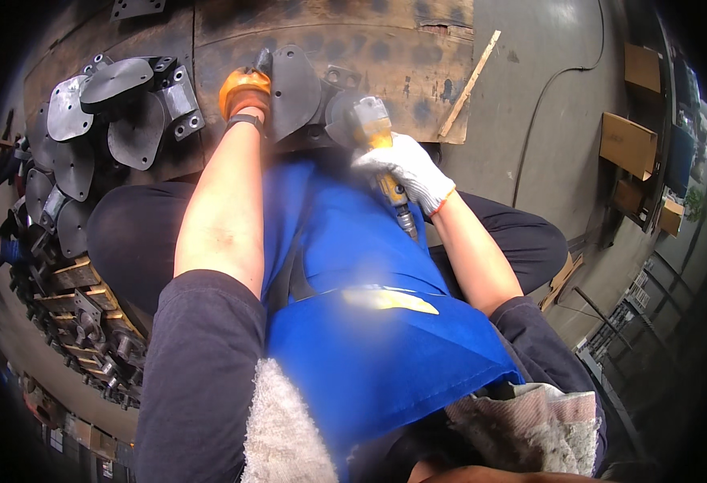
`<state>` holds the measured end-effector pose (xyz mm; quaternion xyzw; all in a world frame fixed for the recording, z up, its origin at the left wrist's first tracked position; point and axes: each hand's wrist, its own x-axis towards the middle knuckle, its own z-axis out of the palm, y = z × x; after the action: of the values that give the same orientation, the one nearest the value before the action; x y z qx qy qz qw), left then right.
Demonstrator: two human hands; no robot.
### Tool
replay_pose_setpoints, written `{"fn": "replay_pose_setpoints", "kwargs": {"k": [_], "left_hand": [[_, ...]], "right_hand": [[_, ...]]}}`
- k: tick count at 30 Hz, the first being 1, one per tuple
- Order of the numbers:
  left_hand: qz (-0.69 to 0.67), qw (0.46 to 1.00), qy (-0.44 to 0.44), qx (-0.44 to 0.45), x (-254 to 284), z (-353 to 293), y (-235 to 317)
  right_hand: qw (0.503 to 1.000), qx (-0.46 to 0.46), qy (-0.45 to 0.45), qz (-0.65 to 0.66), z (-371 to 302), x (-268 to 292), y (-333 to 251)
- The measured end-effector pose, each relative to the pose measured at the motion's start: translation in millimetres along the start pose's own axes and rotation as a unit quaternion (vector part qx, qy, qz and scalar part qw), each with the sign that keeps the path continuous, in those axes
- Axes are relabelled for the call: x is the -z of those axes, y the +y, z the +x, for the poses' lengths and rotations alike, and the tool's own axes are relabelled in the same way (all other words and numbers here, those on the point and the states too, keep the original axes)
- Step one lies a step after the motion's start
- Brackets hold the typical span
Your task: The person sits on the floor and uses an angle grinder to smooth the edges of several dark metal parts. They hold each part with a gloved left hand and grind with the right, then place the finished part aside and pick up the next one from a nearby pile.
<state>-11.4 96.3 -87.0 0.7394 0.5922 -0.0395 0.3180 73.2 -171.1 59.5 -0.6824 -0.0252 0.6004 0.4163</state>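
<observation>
My right hand [412, 171], in a white knit glove, is wrapped round the yellow body of an air grinder [374, 122]. The grinder's blurred disc [340, 118] is at the right side of a grey metal plate [295, 90] with a rounded outline and small holes; whether they touch I cannot tell. My left hand [245, 92], in an orange-coated glove, is closed at the plate's left edge, its dark fingertip area pointing away from me. Behind the disc, a small bracket block with holes [340, 77] shows beside the plate.
Similar metal plates with brackets [120, 84] are piled at the left on the scorched wooden board [232, 40]. A wood strip [470, 84] lies at its right edge. A cable [540, 105] crosses the floor near cardboard boxes [628, 145]. More parts sit on a pallet [80, 278]; another person's gloved hand [11, 250] shows far left.
</observation>
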Motion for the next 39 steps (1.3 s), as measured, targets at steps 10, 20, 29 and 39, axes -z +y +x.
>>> {"fn": "replay_pose_setpoints", "kwargs": {"k": [10, 20, 29, 39], "left_hand": [[0.01, 1.0, -0.004, 0.019, -2, 1, 2], [0.008, 1.0, 0.008, 0.021, 4, -3, 8], [0.015, 0.999, -0.007, 0.039, 9, -9, 13], [0.022, 1.0, -0.007, 0.011, -13, 13, -7]], "right_hand": [[1.0, -0.007, 0.027, -0.005, 5, 10, -1], [0.999, -0.016, 0.035, -0.013, 9, 15, -5], [0.998, -0.012, 0.03, -0.05, 11, 21, 8], [0.991, 0.022, 0.012, -0.128, -7, -3, 16]]}}
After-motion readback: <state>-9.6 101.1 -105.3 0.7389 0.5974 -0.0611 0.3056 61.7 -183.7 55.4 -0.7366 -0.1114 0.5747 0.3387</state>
